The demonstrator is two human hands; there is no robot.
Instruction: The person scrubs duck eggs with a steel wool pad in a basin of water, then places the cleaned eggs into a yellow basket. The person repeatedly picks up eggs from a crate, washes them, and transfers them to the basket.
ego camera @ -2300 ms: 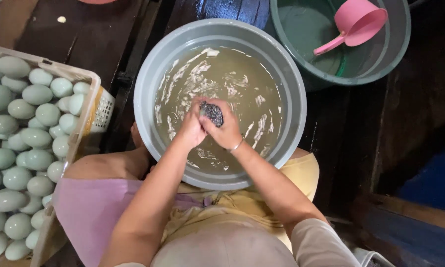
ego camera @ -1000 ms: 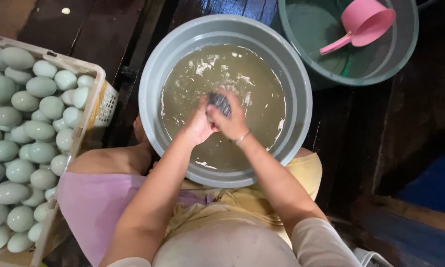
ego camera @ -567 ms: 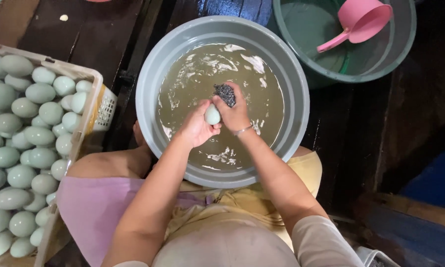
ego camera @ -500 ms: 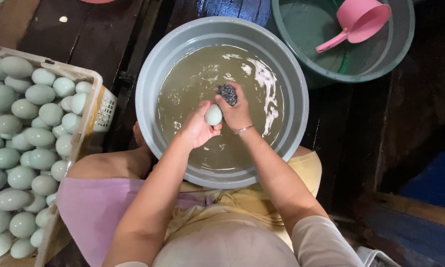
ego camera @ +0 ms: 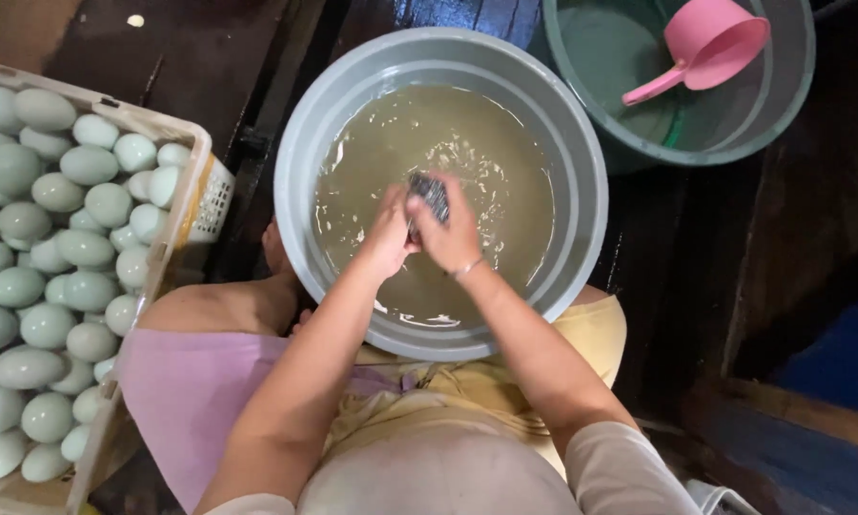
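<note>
Both hands pressed together low over the murky water of the grey basin [ego camera: 582,219], right at its middle. Right hand [ego camera: 451,234] closed around a dark scouring pad [ego camera: 430,194], the pad sticking out just beyond the knuckles and angled in toward the other palm, seemingly so the rough face can bear on whatever sits between the two. Left hand [ego camera: 387,236] curled shut and cupped against the right, fingers wrapped inward as if cradling something small; what it grips hidden by the fingers, so impossible to say for sure. Held just above or at the surface, probably so loosened dirt drops straight into the basin; flecks of foam scattered around the hands.

Off to the left of the left hand, well apart, a pale plastic crate [ego camera: 200,153] heaped with pale green eggs [ego camera: 57,248], within an arm's swing of the basin. Beyond the right hand and to its right, a green tub [ego camera: 791,95] touching or nearly touching the basin's far rim, with a pink scoop [ego camera: 705,48] resting inside, handle pointing back toward the hands. Below the forearms, a lap in yellow and lilac cloth, the basin tucked close against the knees. Dark wooden boards under everything.
</note>
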